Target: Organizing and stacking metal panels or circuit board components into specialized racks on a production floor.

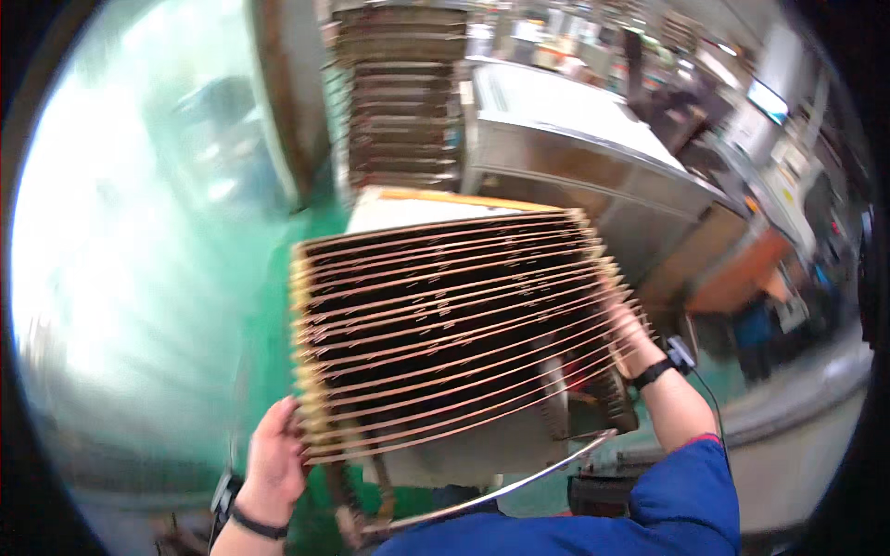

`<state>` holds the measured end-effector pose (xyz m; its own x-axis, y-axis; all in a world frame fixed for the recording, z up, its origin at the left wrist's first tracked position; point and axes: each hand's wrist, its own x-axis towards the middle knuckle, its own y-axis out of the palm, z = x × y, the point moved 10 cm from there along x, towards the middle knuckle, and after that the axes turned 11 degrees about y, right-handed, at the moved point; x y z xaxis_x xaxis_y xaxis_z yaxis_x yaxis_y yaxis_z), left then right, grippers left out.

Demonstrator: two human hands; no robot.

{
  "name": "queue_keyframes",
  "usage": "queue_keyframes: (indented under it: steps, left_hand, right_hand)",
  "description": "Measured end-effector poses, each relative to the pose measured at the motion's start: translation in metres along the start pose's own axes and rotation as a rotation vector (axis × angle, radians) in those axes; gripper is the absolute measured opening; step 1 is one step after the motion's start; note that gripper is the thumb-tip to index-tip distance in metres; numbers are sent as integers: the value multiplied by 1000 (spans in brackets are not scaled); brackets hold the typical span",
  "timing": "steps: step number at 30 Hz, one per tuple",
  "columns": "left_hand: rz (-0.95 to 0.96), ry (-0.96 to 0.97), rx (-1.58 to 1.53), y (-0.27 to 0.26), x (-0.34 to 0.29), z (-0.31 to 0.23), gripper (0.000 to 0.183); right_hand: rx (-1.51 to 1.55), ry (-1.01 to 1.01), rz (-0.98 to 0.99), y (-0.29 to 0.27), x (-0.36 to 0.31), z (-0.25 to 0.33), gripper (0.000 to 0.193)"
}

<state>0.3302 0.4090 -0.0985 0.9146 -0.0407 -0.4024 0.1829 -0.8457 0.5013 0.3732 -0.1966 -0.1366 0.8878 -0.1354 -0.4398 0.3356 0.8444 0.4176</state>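
Note:
A wide rack [454, 338] of thin, copper-coloured strips, set in rows over a dark inside, spans the space in front of me. Its two sides are yellowish and notched. My left hand [276, 452] is closed round the near left corner, its fingertips partly hidden by the rack's side. At the right side, my right hand [623, 326] grips the edge, with most of its fingers out of sight behind the strip ends. The rack tilts, its right side reaching farther away. Both wrists wear black bands with small devices. What the rack is for, I cannot tell.
Below the rack curves a metal rail [519, 484], close to my body. A tall stack of trays [405, 120] stands beyond it, beside a metal workbench [565, 139]. A pale, orange-edged surface [385, 215] shows behind the rack. Green floor [269, 324] lies left. Motion blurs the surroundings.

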Motion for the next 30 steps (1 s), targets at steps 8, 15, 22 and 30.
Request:
queue_keyframes:
  steps: [8, 15, 22, 30]
  left_hand:
    - [-23, -49, -29, -31, 16, -47, 23]
    - [-221, 129, 220, -183, 23, -154, 35]
    - [-398, 321, 35, -388, 39, -196, 30]
    - [-620, 457, -1, -502, 7, -244, 33]
  right_hand:
    - [216, 157, 72, 9, -7, -53, 29]
    - [-213, 381, 35, 254, -35, -97, 24]
    - [-262, 137, 73, 436, 23, -149, 19]
    - [-371, -25, 223, 510, 188, -236, 22]
